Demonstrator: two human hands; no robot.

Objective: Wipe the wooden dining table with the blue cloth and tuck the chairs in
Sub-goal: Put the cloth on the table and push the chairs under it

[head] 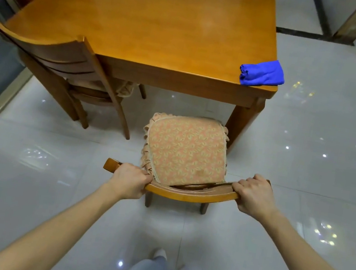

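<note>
Left hand (129, 180) and right hand (253, 195), fingers curled, grip one chair (186, 194) of four; one cloth (262, 73) on table (155, 25).

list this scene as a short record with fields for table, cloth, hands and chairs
table: glossy rectangular wooden dining table
cloth: bunched blue cloth on its near right corner, overhanging the edge
left hand: grips left end of the curved back rail of the near wooden chair
right hand: grips the rail's right end
near chair: floral cushion on seat, stands clear of the table, not tucked in
left chair: wooden, slatted back, angled, partly under the table
</note>
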